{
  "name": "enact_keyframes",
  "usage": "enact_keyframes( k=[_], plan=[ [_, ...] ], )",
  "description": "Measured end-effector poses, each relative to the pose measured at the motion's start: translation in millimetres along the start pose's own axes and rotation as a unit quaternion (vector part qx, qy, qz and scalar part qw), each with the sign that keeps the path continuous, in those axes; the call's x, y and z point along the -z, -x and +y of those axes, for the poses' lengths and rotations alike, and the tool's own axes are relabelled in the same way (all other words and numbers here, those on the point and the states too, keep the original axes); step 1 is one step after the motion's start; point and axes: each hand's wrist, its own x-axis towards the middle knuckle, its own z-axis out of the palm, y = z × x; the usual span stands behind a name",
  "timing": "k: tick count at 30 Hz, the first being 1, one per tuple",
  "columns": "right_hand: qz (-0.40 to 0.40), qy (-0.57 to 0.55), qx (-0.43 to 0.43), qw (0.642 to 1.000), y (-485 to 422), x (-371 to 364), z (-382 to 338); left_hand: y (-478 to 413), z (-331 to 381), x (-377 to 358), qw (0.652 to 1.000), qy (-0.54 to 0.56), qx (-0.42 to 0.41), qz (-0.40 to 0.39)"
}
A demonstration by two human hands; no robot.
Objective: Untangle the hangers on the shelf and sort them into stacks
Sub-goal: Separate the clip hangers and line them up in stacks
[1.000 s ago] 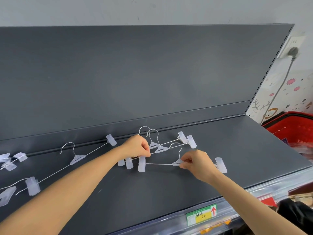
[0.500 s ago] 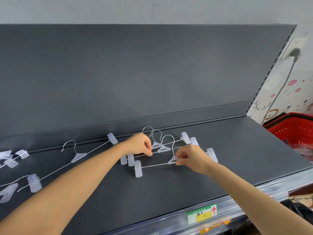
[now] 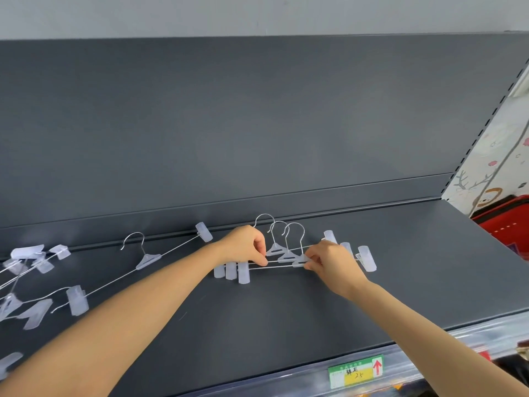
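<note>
**Grip, left hand** (image 3: 246,245): thumb and curled fingers are clamped on the wire bars of the stack of three hangers (image 3: 287,255), just left of the plastic centre pieces.

**Grip, right hand** (image 3: 329,262): fingertips are pinched on the centre piece of the nearest hanger in that stack.

**Stack:** it lies on the dark grey shelf (image 3: 286,325). The bars are nearly parallel and overlapped, and the hooks (image 3: 294,224) point toward the back panel (image 3: 257,124). The stack's translucent clips are bunched at both ends. The left clips (image 3: 230,271) sit at the left end, just below the left wrist. The right clips (image 3: 366,257) sit at the right end, partly behind the right hand.

**Left of the stack:** a single hanger (image 3: 147,260) lies apart from it, with its bar running diagonally. Farther left, at the frame edge, lies a loose tangle of hangers (image 3: 28,265), their wires crossing.

**Other items:** a green-and-yellow price label (image 3: 355,372) sits on the shelf's front rail, nearer the viewer than the stack. A red basket (image 3: 503,222) stands well to the right of the stack, past the shelf's end.
</note>
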Motion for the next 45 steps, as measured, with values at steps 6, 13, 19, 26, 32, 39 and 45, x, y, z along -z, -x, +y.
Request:
enact_keyframes(
  k=[6,13,19,26,32,39,45],
  plan=[
    [0.010,-0.002,0.018,1.000,0.4,-0.5,2.8,2.3,3.9,-0.5,1.000,0.021,0.001,-0.016],
    [0.025,-0.007,0.015,1.000,0.6,-1.9,3.2,3.4,6.1,-1.5,1.000,0.003,-0.010,-0.020],
    [0.048,-0.012,0.014,0.999,1.8,2.9,1.3,8.4,3.7,5.6,0.999,-0.001,-0.020,0.041],
    [0.069,0.001,0.081,0.994,-5.6,7.0,-24.8,51.0,-8.1,21.2,0.987,-0.131,-0.028,0.092],
    [0.050,-0.020,0.160,0.986,-20.3,1.8,-68.4,104.7,-42.1,30.5,0.969,-0.150,0.022,0.192],
    [0.011,-0.035,0.236,0.971,-30.6,-25.3,-122.0,176.1,-95.6,30.2,0.946,-0.149,0.141,0.251],
    [-0.027,-0.015,0.283,0.959,-37.4,-47.8,-175.0,225.5,-140.7,42.6,0.936,-0.167,0.182,0.249]
  ],
)
